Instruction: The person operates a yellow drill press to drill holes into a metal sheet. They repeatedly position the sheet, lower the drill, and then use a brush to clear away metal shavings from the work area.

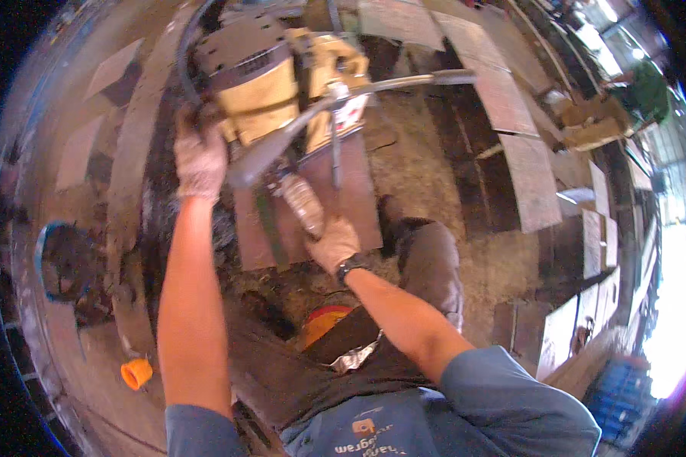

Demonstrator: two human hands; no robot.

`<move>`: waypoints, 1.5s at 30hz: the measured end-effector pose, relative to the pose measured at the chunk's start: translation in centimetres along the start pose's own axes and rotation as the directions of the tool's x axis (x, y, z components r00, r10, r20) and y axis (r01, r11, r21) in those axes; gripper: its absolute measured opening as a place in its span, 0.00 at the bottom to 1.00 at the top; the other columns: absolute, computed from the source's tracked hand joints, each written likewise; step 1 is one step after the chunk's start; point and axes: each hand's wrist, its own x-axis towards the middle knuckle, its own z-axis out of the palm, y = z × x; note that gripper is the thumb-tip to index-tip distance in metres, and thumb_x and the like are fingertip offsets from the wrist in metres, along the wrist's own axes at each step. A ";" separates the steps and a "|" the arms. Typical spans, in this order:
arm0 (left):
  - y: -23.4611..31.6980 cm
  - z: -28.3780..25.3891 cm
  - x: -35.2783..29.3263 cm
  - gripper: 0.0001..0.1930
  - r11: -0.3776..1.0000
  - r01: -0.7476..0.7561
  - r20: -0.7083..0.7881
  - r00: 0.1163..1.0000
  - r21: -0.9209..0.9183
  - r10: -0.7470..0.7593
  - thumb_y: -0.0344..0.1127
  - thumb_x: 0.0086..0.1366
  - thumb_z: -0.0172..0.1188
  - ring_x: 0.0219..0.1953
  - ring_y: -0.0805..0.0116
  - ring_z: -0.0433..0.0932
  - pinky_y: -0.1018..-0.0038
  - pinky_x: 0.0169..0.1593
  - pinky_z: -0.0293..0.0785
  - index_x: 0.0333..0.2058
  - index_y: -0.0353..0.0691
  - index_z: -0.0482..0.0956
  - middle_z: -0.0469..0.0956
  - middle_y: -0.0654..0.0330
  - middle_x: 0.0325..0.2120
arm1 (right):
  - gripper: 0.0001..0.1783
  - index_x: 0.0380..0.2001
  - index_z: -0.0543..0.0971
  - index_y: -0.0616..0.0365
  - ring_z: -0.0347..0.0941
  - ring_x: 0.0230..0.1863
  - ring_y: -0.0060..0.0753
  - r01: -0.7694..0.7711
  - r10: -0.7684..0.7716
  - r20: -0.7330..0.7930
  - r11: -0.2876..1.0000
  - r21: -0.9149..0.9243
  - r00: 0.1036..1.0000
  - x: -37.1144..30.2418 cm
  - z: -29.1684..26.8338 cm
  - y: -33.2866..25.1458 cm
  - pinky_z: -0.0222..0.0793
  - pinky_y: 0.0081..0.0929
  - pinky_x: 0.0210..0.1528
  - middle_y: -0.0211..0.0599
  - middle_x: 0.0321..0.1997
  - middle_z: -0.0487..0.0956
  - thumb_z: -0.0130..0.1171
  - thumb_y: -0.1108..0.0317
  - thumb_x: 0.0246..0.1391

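Fingers of the gloved right hand [334,245] wrap the near end of a bottle [302,202], far end leaning left toward the yellow machine [258,103], over a brown plate [354,186]. Gloved left hand [201,158] sits at the machine's left side (blurry; can't tell whether its fingers grasp). Orange cup [136,374] near left.

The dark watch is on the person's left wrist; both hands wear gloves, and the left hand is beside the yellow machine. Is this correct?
Not quite: the head view shows the dark watch on the right wrist. The left hand and right hand do both wear gloves, and the left is beside the yellow machine.
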 end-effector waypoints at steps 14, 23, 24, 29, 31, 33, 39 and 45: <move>-0.4 -0.2 -0.5 0.32 0.998 0.042 0.027 0.999 -0.039 -0.041 0.53 0.78 0.54 0.58 0.53 0.81 0.61 0.62 0.75 0.68 0.33 0.66 0.82 0.47 0.56 | 0.20 0.46 0.85 0.64 0.84 0.48 0.56 0.106 -0.117 -0.069 0.983 -0.150 0.991 2.6 -1.6 -0.4 0.82 0.49 0.53 0.56 0.48 0.83 0.64 0.60 0.54; -1.2 -0.4 -0.2 0.37 0.970 0.189 0.123 0.978 -0.155 -0.171 0.55 0.81 0.51 0.65 0.44 0.75 0.61 0.67 0.67 0.70 0.25 0.62 0.75 0.35 0.62 | 0.43 0.75 0.62 0.53 0.75 0.64 0.67 0.172 -0.180 -0.085 0.981 -0.090 0.980 1.9 -1.9 1.6 0.78 0.55 0.60 0.63 0.72 0.66 0.59 0.70 0.55; 0.3 -1.0 -0.1 0.37 0.967 0.212 0.156 0.969 -0.140 -0.190 0.55 0.81 0.51 0.66 0.44 0.74 0.61 0.68 0.66 0.70 0.24 0.61 0.74 0.34 0.63 | 0.44 0.77 0.60 0.52 0.75 0.63 0.68 0.175 -0.182 -0.124 0.982 -0.065 0.975 0.9 -2.7 1.6 0.78 0.56 0.60 0.64 0.74 0.64 0.59 0.70 0.55; 3.1 -4.1 1.0 0.31 0.980 0.200 0.141 0.970 -0.006 -0.197 0.48 0.80 0.53 0.63 0.46 0.75 0.60 0.66 0.67 0.68 0.25 0.64 0.75 0.38 0.62 | 0.42 0.73 0.64 0.55 0.77 0.60 0.69 0.105 -0.101 -0.046 0.989 0.108 0.994 -5.4 -4.7 3.0 0.79 0.55 0.56 0.65 0.71 0.68 0.64 0.60 0.56; 6.7 -6.9 1.9 0.24 0.988 0.139 0.037 0.989 0.066 -0.141 0.44 0.79 0.55 0.56 0.49 0.79 0.59 0.62 0.71 0.60 0.28 0.73 0.80 0.42 0.54 | 0.35 0.65 0.71 0.58 0.80 0.55 0.66 0.079 -0.086 0.061 0.991 0.112 0.994 -7.4 -3.5 4.6 0.79 0.56 0.53 0.65 0.58 0.79 0.64 0.57 0.56; 12.4 -9.9 2.0 0.18 0.999 -0.004 -0.206 0.978 0.033 0.011 0.43 0.77 0.57 0.44 0.53 0.82 0.57 0.54 0.76 0.47 0.30 0.80 0.84 0.47 0.41 | 0.29 0.57 0.77 0.61 0.83 0.50 0.64 0.121 -0.139 0.188 0.987 0.102 0.972 -9.1 -0.7 5.3 0.80 0.57 0.50 0.63 0.46 0.84 0.63 0.56 0.56; 26.8 -11.4 3.2 0.27 0.924 -0.135 0.474 0.879 0.359 -0.055 0.56 0.70 0.58 0.49 0.39 0.84 0.54 0.52 0.78 0.48 0.34 0.84 0.85 0.38 0.43 | 0.28 0.53 0.84 0.57 0.82 0.53 0.61 0.379 -0.340 0.523 0.925 0.036 0.782 -13.4 3.2 6.5 0.77 0.56 0.55 0.55 0.50 0.86 0.58 0.48 0.58; 25.5 -5.4 1.7 0.28 0.680 -0.364 0.743 0.525 0.636 -0.414 0.54 0.67 0.54 0.53 0.48 0.86 0.61 0.59 0.79 0.52 0.37 0.86 0.86 0.43 0.50 | 0.23 0.38 0.89 0.57 0.86 0.42 0.58 0.395 -0.384 0.378 0.917 0.051 0.842 -12.8 5.5 7.8 0.80 0.55 0.44 0.52 0.38 0.88 0.58 0.49 0.55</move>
